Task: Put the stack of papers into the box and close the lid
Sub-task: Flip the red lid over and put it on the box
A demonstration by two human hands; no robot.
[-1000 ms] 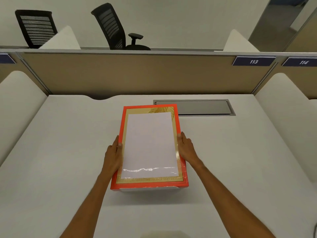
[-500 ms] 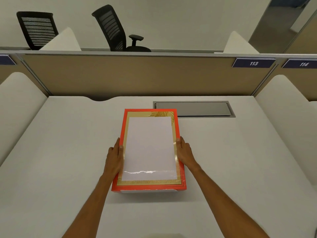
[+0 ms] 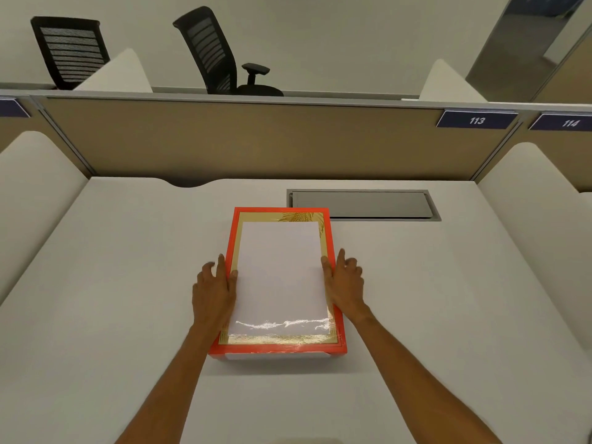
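A flat box sits in the middle of the white desk (image 3: 121, 283). Its red lid (image 3: 277, 348) has a gold border and a glossy white centre panel (image 3: 280, 277), and it lies on top of the box. A strip of the white box base (image 3: 275, 356) shows under the lid's near edge. The stack of papers is not visible on its own. My left hand (image 3: 213, 290) is at the lid's left edge and my right hand (image 3: 347, 283) at its right edge. Both thumbs touch the lid's top, and the fingers are spread and lifted off the sides.
A grey cable hatch (image 3: 362, 205) is set into the desk just behind and to the right of the box. A tan partition (image 3: 256, 139) closes the back, with white side dividers left and right. Two black office chairs (image 3: 217, 49) stand beyond the partition.
The lid has sunk lower onto the box. Both hands, which gripped its long edges, have loosened and their fingers have spread away from the sides.
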